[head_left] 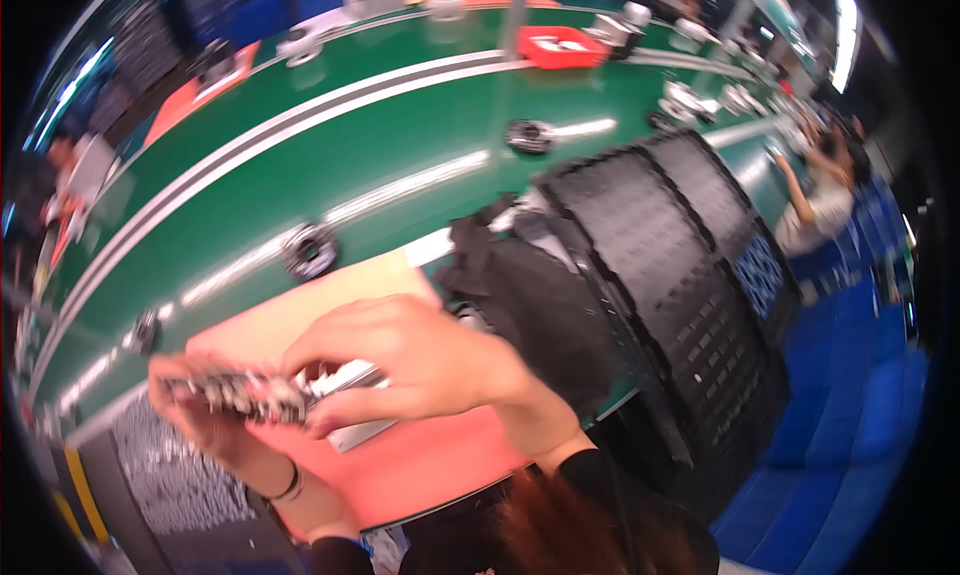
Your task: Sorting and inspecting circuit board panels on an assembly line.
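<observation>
My left hand (pixel 205 415), with a thin band on its wrist, grips a flat metallic part (pixel 245 393) from its left end. The part is seen nearly edge-on, with silver and dark bits along it, and its exact kind is blurred. Reaching in from the right, my right hand (pixel 420 360) closes its thumb and fingers at the part's right end. A silver-white piece (pixel 348 379) shows between those fingers; whether it is held or lies behind cannot be made out. Below both hands lies a salmon-coloured mat (pixel 430 465), with a pale flat object (pixel 362 433) partly hidden on it.
Ring-shaped dark metal parts (pixel 310 251) sit on the green work surface (pixel 400 185), another ring part (pixel 530 136) farther off. Black plastic trays (pixel 650 235) and a dark bag-like thing (pixel 545 310) stand at right. A red tray (pixel 562 49) lies far back. A co-worker (pixel 825 200) sits at right.
</observation>
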The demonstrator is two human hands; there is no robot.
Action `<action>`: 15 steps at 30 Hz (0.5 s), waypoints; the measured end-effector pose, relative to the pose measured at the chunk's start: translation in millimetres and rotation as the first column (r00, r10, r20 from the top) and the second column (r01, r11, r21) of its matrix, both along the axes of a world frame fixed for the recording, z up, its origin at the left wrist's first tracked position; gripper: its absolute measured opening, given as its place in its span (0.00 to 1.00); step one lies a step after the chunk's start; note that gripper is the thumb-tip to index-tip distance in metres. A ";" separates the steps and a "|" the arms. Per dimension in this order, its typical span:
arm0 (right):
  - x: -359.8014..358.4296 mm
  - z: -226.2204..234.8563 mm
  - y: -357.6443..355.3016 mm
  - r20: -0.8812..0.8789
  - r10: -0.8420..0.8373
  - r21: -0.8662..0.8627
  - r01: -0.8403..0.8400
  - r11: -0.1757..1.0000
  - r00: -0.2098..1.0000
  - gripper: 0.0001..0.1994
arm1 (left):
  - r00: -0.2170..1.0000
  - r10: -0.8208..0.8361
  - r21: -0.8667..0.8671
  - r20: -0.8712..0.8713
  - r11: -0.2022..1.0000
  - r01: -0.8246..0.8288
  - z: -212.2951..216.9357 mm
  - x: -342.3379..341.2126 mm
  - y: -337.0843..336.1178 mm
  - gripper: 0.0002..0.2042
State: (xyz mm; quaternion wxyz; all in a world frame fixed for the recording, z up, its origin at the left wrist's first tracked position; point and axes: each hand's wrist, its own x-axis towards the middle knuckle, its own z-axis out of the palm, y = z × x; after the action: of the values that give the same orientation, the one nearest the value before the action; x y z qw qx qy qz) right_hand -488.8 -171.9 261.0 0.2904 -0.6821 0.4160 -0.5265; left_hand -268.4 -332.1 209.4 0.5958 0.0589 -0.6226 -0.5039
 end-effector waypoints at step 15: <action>-17.6 -45.3 -8.0 -0.009 -0.416 0.224 0.407 0.885 0.909 0.12 | 0.998 -0.026 0.318 0.059 0.948 0.005 8.7 -10.7 -5.6 0.09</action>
State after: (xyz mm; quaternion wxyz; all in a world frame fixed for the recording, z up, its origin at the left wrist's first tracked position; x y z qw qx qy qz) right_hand -506.4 -179.9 215.7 0.2542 -0.5314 0.6011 -0.5401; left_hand -279.0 -337.7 218.1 0.5548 0.1648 -0.5523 -0.6000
